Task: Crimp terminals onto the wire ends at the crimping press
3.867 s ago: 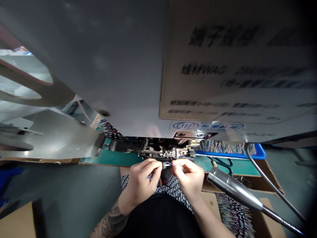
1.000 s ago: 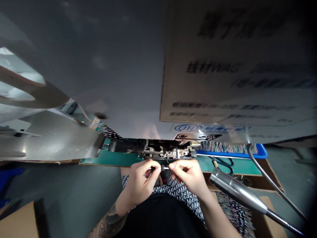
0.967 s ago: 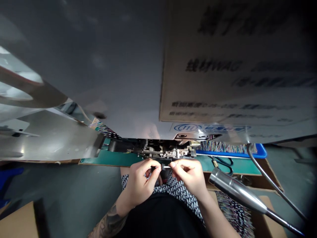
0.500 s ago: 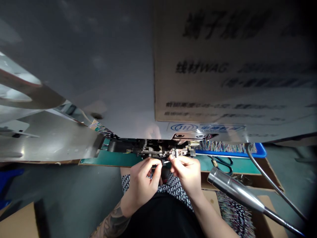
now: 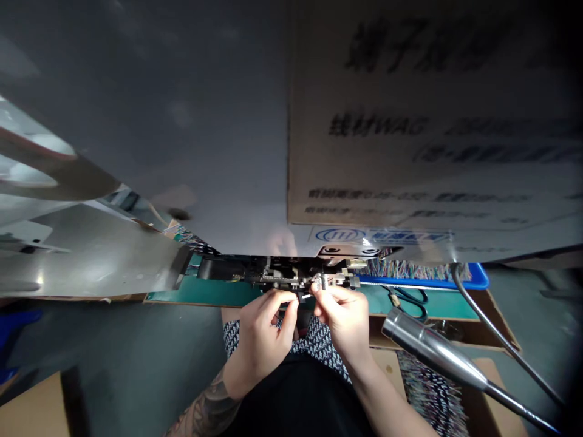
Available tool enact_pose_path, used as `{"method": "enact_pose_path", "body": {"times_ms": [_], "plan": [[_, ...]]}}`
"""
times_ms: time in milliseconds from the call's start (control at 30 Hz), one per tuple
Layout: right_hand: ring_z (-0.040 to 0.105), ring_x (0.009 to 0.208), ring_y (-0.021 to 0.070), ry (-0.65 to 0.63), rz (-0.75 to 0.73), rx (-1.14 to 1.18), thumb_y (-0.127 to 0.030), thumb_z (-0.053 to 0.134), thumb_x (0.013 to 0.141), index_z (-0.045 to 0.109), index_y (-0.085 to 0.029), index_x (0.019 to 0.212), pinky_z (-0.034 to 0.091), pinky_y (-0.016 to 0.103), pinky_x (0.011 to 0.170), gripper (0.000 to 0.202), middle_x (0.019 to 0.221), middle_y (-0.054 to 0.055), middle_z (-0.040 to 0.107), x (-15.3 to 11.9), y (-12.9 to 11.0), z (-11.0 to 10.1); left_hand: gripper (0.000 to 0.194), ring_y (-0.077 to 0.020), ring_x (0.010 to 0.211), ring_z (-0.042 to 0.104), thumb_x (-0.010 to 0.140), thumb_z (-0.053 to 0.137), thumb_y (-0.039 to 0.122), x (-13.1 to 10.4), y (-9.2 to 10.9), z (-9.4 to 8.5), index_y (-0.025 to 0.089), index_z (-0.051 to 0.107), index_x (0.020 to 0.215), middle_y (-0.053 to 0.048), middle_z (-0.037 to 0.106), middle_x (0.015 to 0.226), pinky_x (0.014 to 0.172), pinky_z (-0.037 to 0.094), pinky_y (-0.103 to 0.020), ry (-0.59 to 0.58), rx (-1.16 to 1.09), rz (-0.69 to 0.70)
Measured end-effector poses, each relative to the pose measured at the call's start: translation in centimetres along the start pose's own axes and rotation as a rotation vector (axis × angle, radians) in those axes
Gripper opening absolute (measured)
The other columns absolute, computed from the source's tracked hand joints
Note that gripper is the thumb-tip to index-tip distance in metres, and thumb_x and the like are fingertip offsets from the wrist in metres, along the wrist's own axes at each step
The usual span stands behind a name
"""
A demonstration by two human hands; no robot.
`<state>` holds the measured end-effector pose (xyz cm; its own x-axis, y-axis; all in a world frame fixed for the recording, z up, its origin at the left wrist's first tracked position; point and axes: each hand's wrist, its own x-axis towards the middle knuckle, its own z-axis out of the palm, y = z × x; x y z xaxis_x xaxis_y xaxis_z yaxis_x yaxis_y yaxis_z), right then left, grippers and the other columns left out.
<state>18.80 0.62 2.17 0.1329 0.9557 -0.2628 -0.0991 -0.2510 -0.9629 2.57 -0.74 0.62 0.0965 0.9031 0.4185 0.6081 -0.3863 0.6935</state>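
My left hand [image 5: 266, 328] is closed, thumb and forefinger pinched together just in front of the crimping machine's metal tooling [image 5: 291, 282]. What it pinches is too small to make out. Opposite it, my right hand [image 5: 341, 312] pinches at the tooling's front edge. A thin white piece that looks like a short wire [image 5: 306, 296] sticks out from the right fingertips toward the left hand. The hand covers the rest of it. A small gap separates the two hands.
The grey machine housing [image 5: 204, 152] with a printed card [image 5: 423, 170] fills the upper view. At right are a blue tray [image 5: 478, 276] of wires, dark-handled scissors or pliers [image 5: 412, 300] on the green bench top [image 5: 214, 293], and a metal gooseneck lamp [image 5: 432, 349]. A bundle of wires [image 5: 430, 388] lies lower right.
Both hands stay in nearly the same place, still pinching. The view has shifted very slightly, so the card appears a little further right.
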Motion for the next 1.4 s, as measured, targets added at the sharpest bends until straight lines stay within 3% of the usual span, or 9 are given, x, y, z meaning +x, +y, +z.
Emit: {"method": "enact_pose_path", "body": {"times_ms": [133,233,400,500,667,767,967,1167,1400], "plan": [[0.051,0.038,0.0129,-0.019,-0.005,-0.007,-0.05,0.081,0.092,0.069,-0.019,0.056,0.039,0.024,0.037,0.049,0.047,-0.002,0.055,-0.1,0.0,0.0,0.012,-0.014,0.072,0.069,0.101,0.062,0.01,0.2,-0.4,-0.2,0.018,0.071,0.1,-0.003,0.076,0.086,0.066,0.051,-0.025,-0.025,-0.041,0.035],[0.052,0.038,0.0136,-0.042,-0.005,0.014,-0.049,0.083,0.09,0.071,-0.02,0.059,0.04,0.025,0.037,0.044,0.049,-0.001,0.06,-0.1,0.3,-0.2,0.012,-0.0131,0.068,0.068,0.102,0.062,0.012,0.3,-0.6,-0.6,0.018,0.071,0.097,-0.003,0.076,0.085,0.063,0.05,-0.025,-0.065,-0.072,0.03],[0.055,0.039,0.0136,-0.115,0.004,0.13,-0.046,0.085,0.088,0.074,-0.021,0.064,0.043,0.025,0.037,0.037,0.053,-0.001,0.065,-0.1,1.2,-0.8,0.014,-0.0101,0.053,0.062,0.103,0.061,0.017,0.5,-0.5,-1.4,0.018,0.069,0.092,0.001,0.071,0.068,0.053,0.047,-0.021,-0.23,-0.233,-0.125],[0.055,0.04,0.014,-0.087,-0.017,0.129,-0.044,0.085,0.088,0.076,-0.021,0.07,0.045,0.026,0.039,0.031,0.054,-0.001,0.066,-0.4,1.3,-0.7,0.018,-0.0104,0.055,0.065,0.105,0.058,0.019,0.6,-0.4,-1.5,0.018,0.067,0.089,0.001,0.07,0.066,0.053,0.048,-0.019,-0.287,-0.316,-0.18],[0.049,0.037,0.0134,0.139,-0.271,-0.062,-0.035,0.082,0.091,0.075,-0.02,0.074,0.045,0.028,0.042,0.024,0.046,-0.005,0.056,-1.0,1.1,0.1,0.013,-0.0105,0.053,0.063,0.104,0.06,0.018,0.4,-0.2,-0.8,0.018,0.069,0.095,0.002,0.069,0.068,0.056,0.048,-0.021,-0.181,-0.166,-0.096],[0.051,0.038,0.014,0.229,-0.335,-0.11,-0.036,0.081,0.092,0.074,-0.02,0.074,0.044,0.027,0.04,0.024,0.047,-0.004,0.058,-0.9,1.4,0.3,0.011,-0.0121,0.059,0.065,0.103,0.06,0.016,0.3,-0.1,-0.2,0.018,0.07,0.097,0.0,0.071,0.074,0.058,0.047,-0.024,-0.108,-0.052,-0.025],[0.05,0.038,0.0131,0.244,-0.239,-0.057,-0.042,0.082,0.091,0.069,-0.019,0.067,0.04,0.025,0.036,0.035,0.047,-0.003,0.057,-0.6,1.2,0.7,0.011,-0.0131,0.063,0.068,0.102,0.06,0.014,0.1,-0.1,0.4,0.019,0.069,0.098,-0.002,0.076,0.08,0.059,0.047,-0.025,-0.061,0.029,0.009],[0.046,0.037,0.0113,0.158,-0.137,0.055,-0.041,0.089,0.085,0.067,-0.02,0.063,0.038,0.024,0.035,0.037,0.048,-0.005,0.055,-0.6,0.7,1.0,0.011,-0.0133,0.062,0.069,0.102,0.061,0.015,-0.1,-0.2,0.3,0.019,0.07,0.098,-0.001,0.075,0.078,0.056,0.046,-0.024,-0.025,0.037,-0.009],[0.048,0.038,0.0116,0.145,-0.124,0.064,-0.048,0.087,0.086,0.067,-0.019,0.063,0.038,0.024,0.036,0.042,0.05,-0.004,0.057,-0.5,0.7,0.9,0.012,-0.0133,0.062,0.069,0.103,0.059,0.016,0.1,0.0,0.4,0.018,0.07,0.098,-0.003,0.076,0.08,0.058,0.049,-0.024,-0.004,0.029,-0.008]]}}
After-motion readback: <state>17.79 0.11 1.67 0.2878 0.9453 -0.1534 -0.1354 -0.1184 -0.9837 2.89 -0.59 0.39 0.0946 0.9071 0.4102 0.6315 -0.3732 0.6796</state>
